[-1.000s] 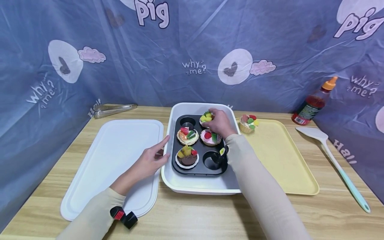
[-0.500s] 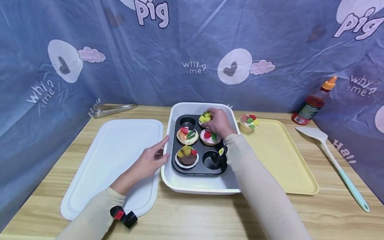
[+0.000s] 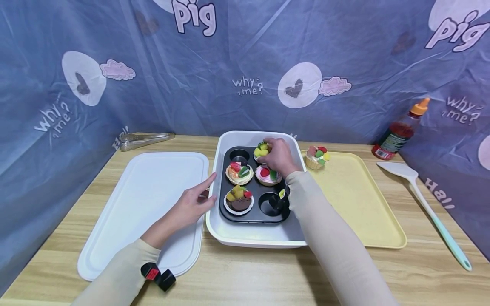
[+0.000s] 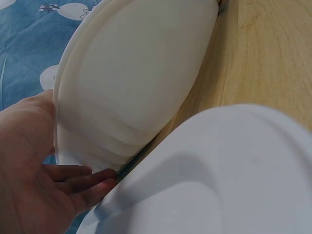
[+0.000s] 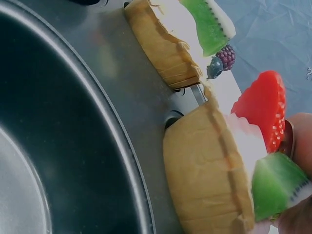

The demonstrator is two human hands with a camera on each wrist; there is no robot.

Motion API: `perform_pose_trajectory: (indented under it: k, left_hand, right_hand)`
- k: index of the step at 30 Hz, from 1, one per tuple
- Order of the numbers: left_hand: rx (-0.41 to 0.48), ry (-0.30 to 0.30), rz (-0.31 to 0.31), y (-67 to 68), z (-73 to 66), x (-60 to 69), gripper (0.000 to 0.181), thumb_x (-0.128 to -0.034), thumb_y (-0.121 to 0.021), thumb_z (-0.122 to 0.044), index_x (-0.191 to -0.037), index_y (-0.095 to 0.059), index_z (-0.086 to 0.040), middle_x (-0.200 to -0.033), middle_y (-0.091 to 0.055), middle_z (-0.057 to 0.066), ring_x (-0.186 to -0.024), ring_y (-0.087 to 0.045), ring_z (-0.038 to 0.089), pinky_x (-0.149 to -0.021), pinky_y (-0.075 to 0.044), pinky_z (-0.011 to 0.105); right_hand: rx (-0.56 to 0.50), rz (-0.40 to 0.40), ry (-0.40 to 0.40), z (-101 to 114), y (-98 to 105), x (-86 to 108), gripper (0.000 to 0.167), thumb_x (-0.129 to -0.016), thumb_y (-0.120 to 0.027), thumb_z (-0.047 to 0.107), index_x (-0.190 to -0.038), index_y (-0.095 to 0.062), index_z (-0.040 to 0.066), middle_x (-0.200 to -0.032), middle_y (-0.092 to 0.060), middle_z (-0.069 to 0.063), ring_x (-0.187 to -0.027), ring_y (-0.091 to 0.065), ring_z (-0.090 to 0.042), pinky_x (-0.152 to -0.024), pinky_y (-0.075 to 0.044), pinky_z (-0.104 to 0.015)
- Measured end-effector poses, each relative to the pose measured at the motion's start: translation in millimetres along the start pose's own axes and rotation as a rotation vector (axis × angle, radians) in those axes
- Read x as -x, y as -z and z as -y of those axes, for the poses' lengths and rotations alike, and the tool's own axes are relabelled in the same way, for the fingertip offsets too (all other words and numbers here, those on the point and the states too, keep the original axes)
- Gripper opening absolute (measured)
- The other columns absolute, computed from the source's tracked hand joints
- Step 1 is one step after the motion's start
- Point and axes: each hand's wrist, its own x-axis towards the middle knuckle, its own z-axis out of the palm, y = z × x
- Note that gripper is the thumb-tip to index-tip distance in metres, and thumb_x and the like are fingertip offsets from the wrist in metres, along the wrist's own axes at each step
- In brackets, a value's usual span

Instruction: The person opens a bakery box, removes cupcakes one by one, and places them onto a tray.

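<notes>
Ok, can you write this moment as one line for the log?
left hand: at left rim of white tub; right hand: holding yellow-fruit tart at far right corner of muffin pan; front right cup: empty

My right hand [image 3: 279, 155] pinches a yellow-fruit tart [image 3: 261, 149] at the back right cup of a dark muffin pan [image 3: 254, 208], which lies inside a white bin [image 3: 249, 233]. My left hand [image 3: 193, 204] touches the bin's left rim. Three more tarts [image 3: 240, 205] sit in other cups; another treat [image 3: 315, 160] stands on a yellow tray [image 3: 356, 195].
</notes>
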Motion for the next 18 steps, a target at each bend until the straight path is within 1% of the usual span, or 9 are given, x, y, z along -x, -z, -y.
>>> perform_pose_trajectory:
  k: [4, 11, 18]
  left_hand:
    - [-0.004, 0.002, -0.003, 0.1, -0.2, 0.1, 0.065, -0.0971, -0.062, -0.011, -0.157, -0.035, -0.007, -0.128, -0.065, 0.022, -0.103, -0.068, 0.025, -0.091, -0.057, 0.039]
    - [0.002, -0.012, -0.008, 0.7, 0.5, -0.3, 0.063, -0.0975, -0.061, -0.01, -0.155, -0.037, -0.003, -0.113, -0.071, 0.021, -0.098, -0.069, 0.024, -0.089, -0.058, 0.038]
    - [0.0, -0.017, -0.011, 0.8, -0.1, -0.2, 0.061, -0.098, -0.061, -0.011, -0.155, -0.038, -0.003, -0.111, -0.071, 0.02, -0.097, -0.069, 0.023, -0.088, -0.059, 0.038]
  right_hand:
    - [-0.002, 0.004, 0.006, -0.2, -0.4, 0.0, 0.07, -0.076, -0.085, 0.014, -0.139, -0.058, 0.001, -0.126, -0.066, -0.02, -0.12, -0.053, -0.035, -0.11, -0.04, -0.047]
    - [0.018, -0.032, 0.032, 0.0, -1.0, 0.1, 0.069, -0.073, -0.085, 0.012, -0.137, -0.062, 0.002, -0.129, -0.065, -0.02, -0.123, -0.054, -0.035, -0.112, -0.04, -0.046]
    - [0.016, -0.038, 0.022, 1.6, -1.4, 0.9, 0.07, -0.073, -0.085, 0.012, -0.139, -0.06, 0.003, -0.133, -0.061, -0.021, -0.127, -0.051, -0.036, -0.115, -0.038, -0.046]
